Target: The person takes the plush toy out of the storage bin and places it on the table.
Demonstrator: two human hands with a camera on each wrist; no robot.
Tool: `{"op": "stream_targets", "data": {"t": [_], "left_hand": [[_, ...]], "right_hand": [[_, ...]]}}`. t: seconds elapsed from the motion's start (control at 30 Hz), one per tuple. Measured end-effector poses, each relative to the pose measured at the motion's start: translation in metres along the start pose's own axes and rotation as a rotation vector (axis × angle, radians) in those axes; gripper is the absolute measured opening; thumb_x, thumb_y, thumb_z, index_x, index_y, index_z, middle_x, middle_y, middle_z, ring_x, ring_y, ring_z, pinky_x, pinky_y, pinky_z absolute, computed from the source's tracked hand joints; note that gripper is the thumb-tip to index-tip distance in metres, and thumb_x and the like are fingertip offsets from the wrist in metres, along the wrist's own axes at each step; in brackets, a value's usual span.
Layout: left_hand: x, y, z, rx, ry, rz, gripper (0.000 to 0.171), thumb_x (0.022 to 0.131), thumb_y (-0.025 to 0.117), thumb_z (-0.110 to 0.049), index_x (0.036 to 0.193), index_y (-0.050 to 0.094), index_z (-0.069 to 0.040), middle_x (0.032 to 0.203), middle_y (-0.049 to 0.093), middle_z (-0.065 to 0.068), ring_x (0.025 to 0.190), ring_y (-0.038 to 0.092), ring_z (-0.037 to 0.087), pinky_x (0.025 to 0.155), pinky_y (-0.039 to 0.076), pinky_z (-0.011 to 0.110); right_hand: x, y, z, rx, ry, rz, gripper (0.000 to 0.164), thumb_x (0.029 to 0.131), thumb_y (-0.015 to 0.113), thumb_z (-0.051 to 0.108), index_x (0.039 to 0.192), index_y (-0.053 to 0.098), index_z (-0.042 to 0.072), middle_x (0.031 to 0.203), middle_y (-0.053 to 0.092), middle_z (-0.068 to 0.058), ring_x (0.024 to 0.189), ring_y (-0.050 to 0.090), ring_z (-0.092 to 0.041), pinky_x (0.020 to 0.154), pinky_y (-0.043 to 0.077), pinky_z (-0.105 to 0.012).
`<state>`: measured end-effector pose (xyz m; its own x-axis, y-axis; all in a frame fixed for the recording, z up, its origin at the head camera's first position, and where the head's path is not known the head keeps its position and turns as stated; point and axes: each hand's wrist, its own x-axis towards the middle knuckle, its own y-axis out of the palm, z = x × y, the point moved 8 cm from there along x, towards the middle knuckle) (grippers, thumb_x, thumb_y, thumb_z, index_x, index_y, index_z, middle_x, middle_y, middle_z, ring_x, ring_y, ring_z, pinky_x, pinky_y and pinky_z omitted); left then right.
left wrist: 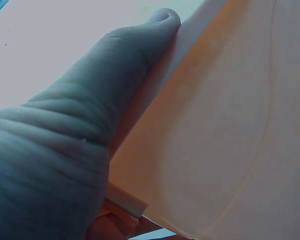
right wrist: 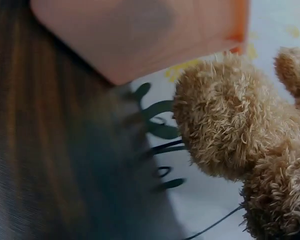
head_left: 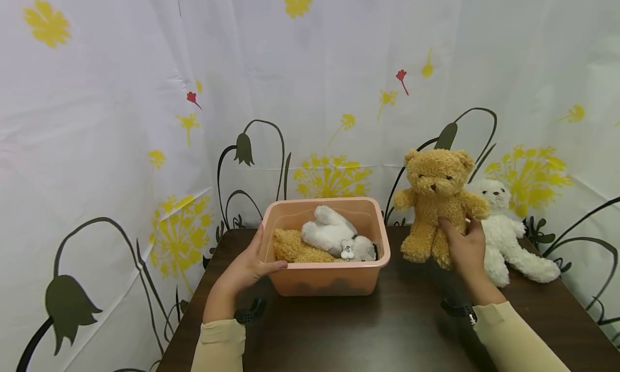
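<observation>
My left hand (head_left: 240, 271) grips the left rim of a peach plastic bin (head_left: 324, 282). In the left wrist view the thumb (left wrist: 105, 75) lies along that rim. Inside the bin lie a golden plush toy (head_left: 296, 247) and a white and grey plush dog (head_left: 334, 234) with a silver bone-shaped tag. To the right, my right hand (head_left: 466, 253) holds a golden teddy bear (head_left: 432, 186) upright by its lower body, its face toward me. One furry leg (right wrist: 225, 115) fills much of the right wrist view, where the right hand itself is hidden.
A white teddy bear (head_left: 496, 240) sits slumped at the table's right side, partly behind the golden one. The bin stands toward the back of the dark wooden table (head_left: 349, 334). A white curtain (head_left: 334, 65) with printed flowers hangs behind and around the sides.
</observation>
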<state>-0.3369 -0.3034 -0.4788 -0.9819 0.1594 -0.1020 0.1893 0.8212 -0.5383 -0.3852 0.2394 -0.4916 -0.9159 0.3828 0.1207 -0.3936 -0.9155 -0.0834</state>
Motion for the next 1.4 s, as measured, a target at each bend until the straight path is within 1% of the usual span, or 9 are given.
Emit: {"op": "stream_targets", "data": {"t": [0.1, 0.17, 0.23, 0.4, 0.63, 0.8, 0.93, 1.1, 1.4], "left_hand": [[0.0, 0.0, 0.0, 0.006, 0.0, -0.004, 0.132, 0.076, 0.085, -0.055, 0.159, -0.017, -0.039, 0.172, 0.004, 0.011, 0.148, 0.036, 0.036, 0.119, 0.033, 0.057], [-0.001, 0.001, 0.001, 0.005, -0.001, -0.009, 0.131, 0.078, 0.085, -0.052, 0.159, -0.017, -0.039, 0.172, 0.004, 0.012, 0.148, 0.037, 0.036, 0.118, 0.033, 0.057], [-0.001, 0.001, 0.001, 0.001, 0.0, -0.01, 0.13, 0.079, 0.085, -0.05, 0.16, -0.016, -0.039, 0.172, 0.005, 0.012, 0.148, 0.037, 0.036, 0.119, 0.032, 0.057], [-0.001, 0.0, -0.003, 0.011, 0.012, -0.001, 0.13, 0.078, 0.085, -0.05, 0.16, -0.016, -0.037, 0.172, 0.003, 0.012, 0.148, 0.036, 0.036, 0.119, 0.032, 0.058], [-0.001, -0.001, -0.009, -0.008, 0.025, 0.006, 0.132, 0.078, 0.085, -0.051, 0.16, -0.017, -0.036, 0.172, -0.001, 0.009, 0.15, 0.033, 0.035, 0.12, 0.03, 0.056], [-0.001, 0.001, -0.005, -0.004, 0.024, 0.006, 0.131, 0.08, 0.085, -0.048, 0.16, -0.018, -0.036, 0.172, -0.001, 0.01, 0.149, 0.034, 0.036, 0.12, 0.031, 0.056], [0.0, 0.001, -0.002, 0.006, 0.023, 0.003, 0.13, 0.08, 0.085, -0.048, 0.16, -0.017, -0.035, 0.172, 0.0, 0.01, 0.149, 0.035, 0.036, 0.119, 0.031, 0.056], [-0.002, 0.002, 0.0, -0.012, 0.028, 0.006, 0.129, 0.08, 0.085, -0.046, 0.16, -0.016, -0.038, 0.172, 0.002, 0.011, 0.148, 0.036, 0.037, 0.117, 0.035, 0.056], [-0.002, 0.0, -0.004, 0.021, 0.039, 0.004, 0.126, 0.081, 0.084, -0.047, 0.16, -0.014, -0.039, 0.171, 0.008, 0.015, 0.142, 0.045, 0.04, 0.114, 0.038, 0.058]], "right_hand": [[0.002, 0.005, -0.026, -0.083, 0.038, 0.074, 0.094, 0.091, 0.066, 0.057, 0.163, 0.019, 0.019, 0.166, 0.025, -0.014, 0.146, 0.039, -0.031, 0.107, 0.046, -0.047], [0.002, 0.007, -0.038, -0.073, 0.048, 0.119, 0.099, 0.092, 0.067, 0.056, 0.164, 0.013, 0.015, 0.171, 0.011, -0.012, 0.156, 0.018, -0.033, 0.117, 0.032, -0.058], [0.002, 0.008, -0.047, -0.053, 0.062, 0.14, 0.101, 0.092, 0.068, 0.054, 0.164, 0.012, 0.012, 0.171, 0.007, -0.011, 0.158, 0.008, -0.033, 0.121, 0.024, -0.061], [-0.001, 0.009, -0.064, -0.021, 0.13, 0.171, 0.099, 0.091, 0.068, 0.056, 0.164, 0.016, 0.013, 0.171, 0.01, -0.009, 0.157, 0.012, -0.034, 0.122, 0.022, -0.061], [-0.001, 0.012, -0.088, -0.025, 0.293, 0.307, 0.107, 0.089, 0.067, 0.062, 0.165, 0.008, 0.014, 0.172, 0.001, -0.009, 0.156, 0.01, -0.041, 0.121, 0.019, -0.065], [-0.005, 0.008, -0.104, -0.03, 0.367, 0.36, 0.106, 0.089, 0.065, 0.064, 0.165, 0.006, 0.02, 0.172, -0.004, -0.006, 0.157, 0.003, -0.04, 0.118, 0.014, -0.072], [-0.005, 0.009, -0.109, -0.023, 0.363, 0.393, 0.104, 0.092, 0.064, 0.062, 0.165, 0.003, 0.02, 0.171, -0.007, -0.004, 0.157, -0.002, -0.04, 0.118, 0.01, -0.073], [-0.004, 0.008, -0.115, -0.033, 0.322, 0.437, 0.099, 0.096, 0.061, 0.057, 0.165, 0.006, 0.012, 0.171, -0.004, -0.012, 0.156, 0.002, -0.043, 0.119, 0.011, -0.071], [0.0, 0.007, -0.116, -0.127, 0.316, 0.465, 0.096, 0.097, 0.054, 0.064, 0.159, 0.019, 0.001, 0.167, 0.008, -0.025, 0.151, 0.015, -0.047, 0.117, 0.024, -0.065]]}}
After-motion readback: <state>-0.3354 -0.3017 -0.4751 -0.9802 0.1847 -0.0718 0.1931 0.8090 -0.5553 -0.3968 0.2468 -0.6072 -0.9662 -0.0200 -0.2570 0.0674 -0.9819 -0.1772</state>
